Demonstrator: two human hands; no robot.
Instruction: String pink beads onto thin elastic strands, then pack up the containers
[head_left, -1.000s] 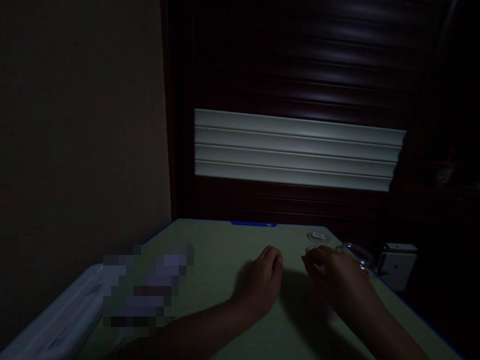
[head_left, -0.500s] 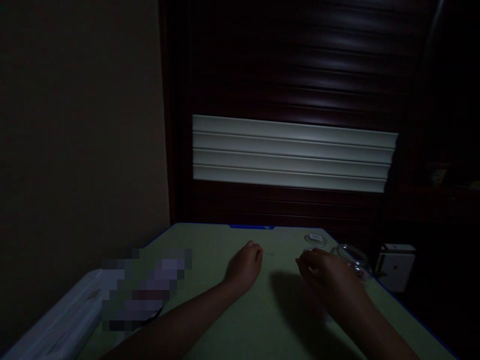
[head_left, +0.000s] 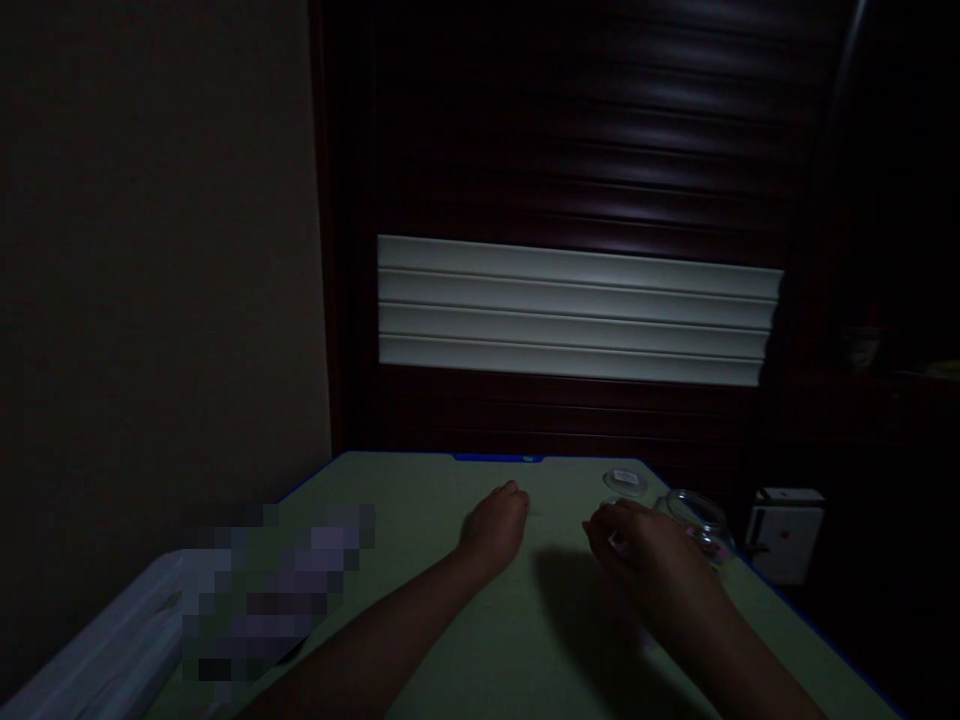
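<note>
My left hand is closed over the middle of the table, fingers curled together; anything in them is hidden. To its right, my right hand is raised with thumb and fingers pinched together. A small pale bit shows between those fingers, too dark to name. Just beyond the right hand stands a clear round jar with something pinkish in it, partly covered by the hand. Farther back lies a clear round lid with a white label. A faint pinkish, see-through shape shows below my right hand, mostly hidden.
The pale green table has a blue edge. At the left lie a whitish plastic-looking package and a blurred-out patch. A white box stands beyond the right edge. A dark slatted door rises behind, a wall on the left.
The whole view has shifted slightly, with the door and jar a little farther left. Both hands remain closed in nearly the same places; my right hand's fingers have turned slightly.
</note>
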